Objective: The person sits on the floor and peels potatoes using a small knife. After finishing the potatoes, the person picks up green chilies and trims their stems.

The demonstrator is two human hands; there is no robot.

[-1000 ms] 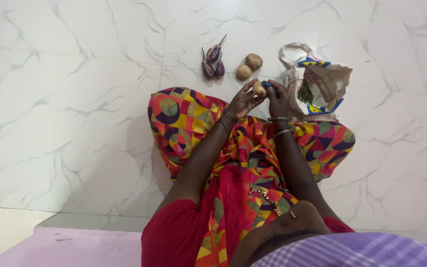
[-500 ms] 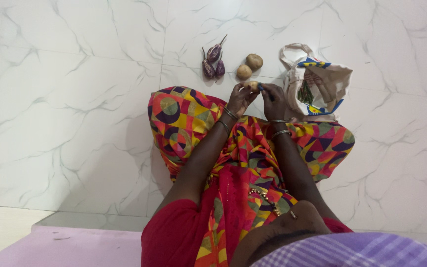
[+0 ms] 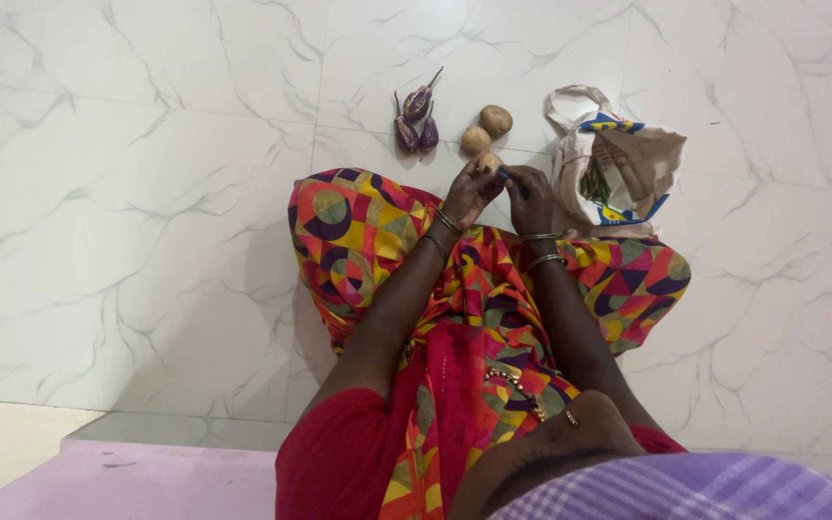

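Note:
I sit on a white marble floor with a bright patterned cloth over my knees. My left hand (image 3: 469,193) holds a small brown potato (image 3: 489,162) in its fingertips. My right hand (image 3: 532,197) is closed on a blue-handled peeler (image 3: 505,175), pressed against the potato's right side. Both hands meet just beyond my knees. Most of the peeler is hidden by my fingers.
Two more potatoes (image 3: 486,130) lie on the floor beyond my hands. Three small purple brinjals (image 3: 415,120) lie to their left. A cream cloth bag (image 3: 618,159) with coloured print and green vegetables inside stands at the right. A purple surface (image 3: 146,477) lies at the lower left.
My left hand has turned the potato and curled over it, so less of it shows. My right hand has shifted the peeler slightly left and up along the potato.

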